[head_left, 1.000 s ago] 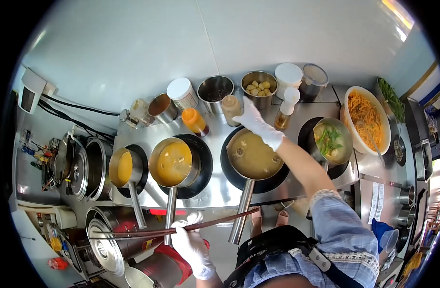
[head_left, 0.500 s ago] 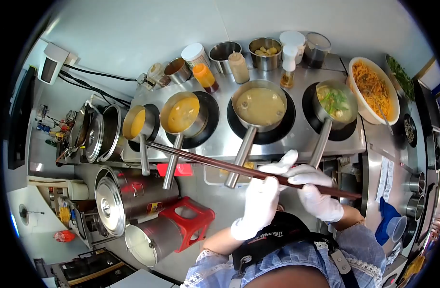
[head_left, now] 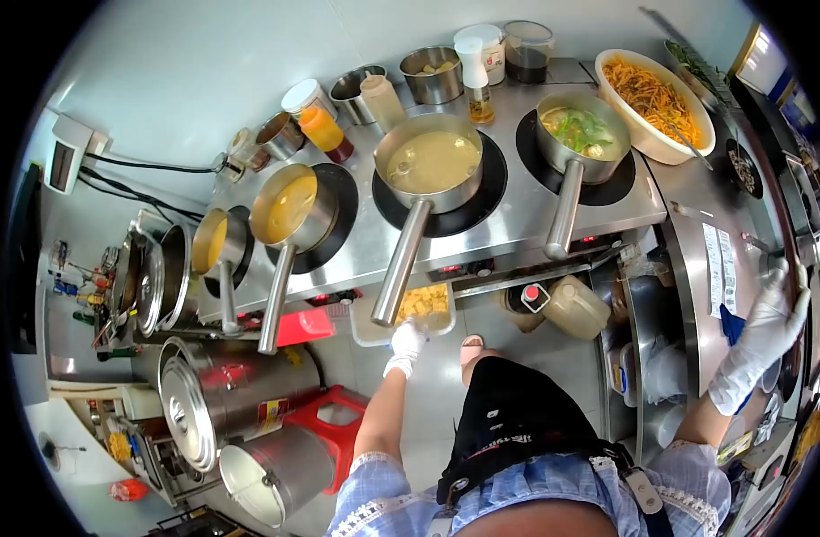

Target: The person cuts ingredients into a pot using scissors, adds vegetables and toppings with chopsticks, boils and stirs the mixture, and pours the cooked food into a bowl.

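My left hand (head_left: 407,342), in a white glove, reaches down to the front rim of a clear plastic tub (head_left: 367,328) with yellow chunks (head_left: 428,302) in it. Its fingertips are blurred against the tub, so their grip does not show. Far to the right, my gloved right hand (head_left: 760,333) is closed around long dark chopsticks (head_left: 796,255), which run along the right side of the view. Above the tub are saucepans on the stove: one of pale broth (head_left: 434,166), one with greens (head_left: 580,134), and two of orange soup, a larger (head_left: 293,210) and a smaller (head_left: 217,242).
Saucepan handles jut over the stove's front edge (head_left: 517,242). A white bowl of shredded orange food (head_left: 651,103) stands at the back right. On the floor at left are a steel pot (head_left: 240,385), a bucket (head_left: 280,465) and a red stool (head_left: 343,421).
Both hands were together on the chopsticks in front of me. My left hand has let go and dropped to the tub; my right hand has swung far right with the chopsticks. The view has shifted.
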The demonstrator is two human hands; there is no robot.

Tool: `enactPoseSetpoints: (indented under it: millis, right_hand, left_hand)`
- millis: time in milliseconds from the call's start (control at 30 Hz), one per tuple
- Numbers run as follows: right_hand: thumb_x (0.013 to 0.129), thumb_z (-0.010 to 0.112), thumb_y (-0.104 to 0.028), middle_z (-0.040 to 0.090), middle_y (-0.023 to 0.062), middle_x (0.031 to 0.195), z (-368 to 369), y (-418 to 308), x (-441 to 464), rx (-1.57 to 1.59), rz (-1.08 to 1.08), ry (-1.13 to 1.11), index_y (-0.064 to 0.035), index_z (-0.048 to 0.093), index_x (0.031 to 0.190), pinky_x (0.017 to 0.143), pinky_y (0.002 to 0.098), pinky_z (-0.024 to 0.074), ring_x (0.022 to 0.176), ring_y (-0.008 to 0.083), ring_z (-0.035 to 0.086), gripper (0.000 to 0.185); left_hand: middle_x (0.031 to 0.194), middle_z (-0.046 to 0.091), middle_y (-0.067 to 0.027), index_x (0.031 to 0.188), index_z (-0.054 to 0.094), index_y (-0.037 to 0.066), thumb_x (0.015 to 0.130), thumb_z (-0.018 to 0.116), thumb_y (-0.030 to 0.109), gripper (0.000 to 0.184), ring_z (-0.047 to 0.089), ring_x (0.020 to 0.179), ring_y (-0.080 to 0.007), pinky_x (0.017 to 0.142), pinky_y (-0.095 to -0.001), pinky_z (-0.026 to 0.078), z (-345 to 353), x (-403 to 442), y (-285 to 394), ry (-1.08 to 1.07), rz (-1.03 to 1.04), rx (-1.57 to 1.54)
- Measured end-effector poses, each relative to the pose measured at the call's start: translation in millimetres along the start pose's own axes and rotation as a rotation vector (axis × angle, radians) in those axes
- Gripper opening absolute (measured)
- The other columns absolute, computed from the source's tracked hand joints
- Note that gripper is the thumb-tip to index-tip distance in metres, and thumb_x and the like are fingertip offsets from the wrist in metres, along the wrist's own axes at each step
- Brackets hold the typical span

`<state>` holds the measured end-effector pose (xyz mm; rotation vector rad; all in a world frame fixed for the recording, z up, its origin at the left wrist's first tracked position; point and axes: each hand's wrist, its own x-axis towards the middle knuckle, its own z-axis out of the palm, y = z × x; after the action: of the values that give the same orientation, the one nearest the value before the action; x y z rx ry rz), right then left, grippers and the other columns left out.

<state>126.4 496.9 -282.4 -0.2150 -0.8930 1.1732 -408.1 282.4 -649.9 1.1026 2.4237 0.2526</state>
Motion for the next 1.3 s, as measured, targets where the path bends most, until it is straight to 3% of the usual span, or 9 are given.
enactPoseSetpoints:
  millis: [233, 333, 367, 433, 500, 1067, 1167, 1200, 1300]
  right_hand:
    - [0.093, 0.044, -0.009, 0.044, 0.0279, 0.124, -35, 3, -44, -0.033, -0.293, -0.115, 0.0151, 0.038, 0.122, 0.102, 0.0428, 0.0381, 0.115, 0.0348, 0.045, 0.038]
    - [0.088, 0.055, -0.012, 0.056, 0.0164, 0.109, 40, 54, -70, -0.182, -0.472, 0.202, 0.005, 0.054, 0.109, 0.087, 0.0339, 0.0461, 0.102, 0.0236, 0.053, 0.027]
    - [0.087, 0.055, -0.012, 0.057, 0.0163, 0.108, 37, 57, -79, -0.152, -0.425, 0.229, 0.0049, 0.055, 0.107, 0.087, 0.0331, 0.046, 0.102, 0.0231, 0.053, 0.026]
    - [0.088, 0.054, -0.015, 0.056, 0.0161, 0.11, 25, 60, -87, -0.438, -0.527, 0.222, 0.0053, 0.054, 0.108, 0.087, 0.0335, 0.045, 0.102, 0.0232, 0.053, 0.029]
    - [0.087, 0.054, -0.015, 0.057, 0.0157, 0.109, 22, 65, -91, -0.478, -0.513, 0.215, 0.005, 0.054, 0.107, 0.088, 0.0337, 0.0443, 0.102, 0.023, 0.052, 0.028]
    - [0.085, 0.052, -0.015, 0.057, 0.0125, 0.105, 31, 76, -83, -0.456, -0.346, 0.111, 0.0014, 0.058, 0.099, 0.096, 0.035, 0.036, 0.104, 0.0208, 0.05, 0.022]
    - [0.089, 0.046, -0.013, 0.057, 0.0086, 0.099, 73, 90, -69, 1.268, -0.559, -0.15, -0.0005, 0.057, 0.098, 0.092, 0.0326, 0.0382, 0.098, 0.0185, 0.051, 0.019]
    - [0.091, 0.044, -0.012, 0.057, 0.0073, 0.097, 89, 96, -64, 1.851, -0.578, -0.235, -0.0012, 0.057, 0.097, 0.091, 0.0318, 0.039, 0.095, 0.0178, 0.052, 0.018]
    - [0.093, 0.041, -0.011, 0.056, 0.0051, 0.093, 111, 103, -54, 2.582, -0.616, -0.434, -0.002, 0.057, 0.095, 0.088, 0.0304, 0.0404, 0.09, 0.0168, 0.052, 0.018]
  left_hand:
    - [0.122, 0.05, -0.0146, 0.143, 0.026, 0.015, 0.081, 0.055, 0.012, 0.069, 0.055, 0.106, -0.0279, 0.081, -0.0401, 0.05, 77, 120, -33, -0.04, 0.578, 0.902]
    - [0.128, 0.047, -0.0158, 0.143, 0.026, 0.017, 0.085, 0.048, 0.013, 0.063, 0.053, 0.111, -0.0272, 0.089, -0.043, 0.046, 117, 171, -56, -0.12, 0.688, 0.944]
    - [0.132, 0.046, -0.0152, 0.142, 0.03, 0.018, 0.09, 0.045, 0.02, 0.054, 0.049, 0.117, -0.0303, 0.098, -0.0459, 0.038, 108, 175, -43, -0.458, 0.4, 0.721]
    - [0.12, 0.056, -0.0159, 0.127, 0.048, 0.013, 0.089, 0.047, 0.018, 0.039, 0.053, 0.111, -0.0315, 0.094, -0.0458, 0.042, 167, 213, -96, 0.114, 0.647, 0.558]
    - [0.122, 0.054, -0.017, 0.122, 0.052, 0.009, 0.089, 0.049, 0.031, 0.04, 0.051, 0.114, -0.0311, 0.095, -0.042, 0.042, 178, 227, -103, 0.075, 0.4, -0.079]
    - [0.113, 0.057, -0.0201, 0.114, 0.054, 0.006, 0.087, 0.048, 0.017, 0.03, 0.056, 0.102, -0.0341, 0.09, -0.0441, 0.045, 166, 217, -130, -0.138, 0.733, 0.781]
    - [0.109, 0.059, -0.0191, 0.112, 0.055, 0.005, 0.086, 0.047, 0.014, 0.028, 0.058, 0.098, -0.0348, 0.084, -0.0449, 0.047, 164, 219, -133, 0.234, 0.881, 0.708]
    - [0.104, 0.061, -0.0197, 0.106, 0.058, 0.004, 0.082, 0.052, 0.012, 0.026, 0.059, 0.098, -0.0351, 0.083, -0.0436, 0.048, 155, 218, -128, -0.353, 0.473, 0.786]
    - [0.098, 0.063, -0.02, 0.099, 0.061, 0.002, 0.077, 0.06, 0.014, 0.025, 0.06, 0.096, -0.0362, 0.082, -0.0425, 0.048, 144, 207, -137, -0.038, 0.542, 0.521]
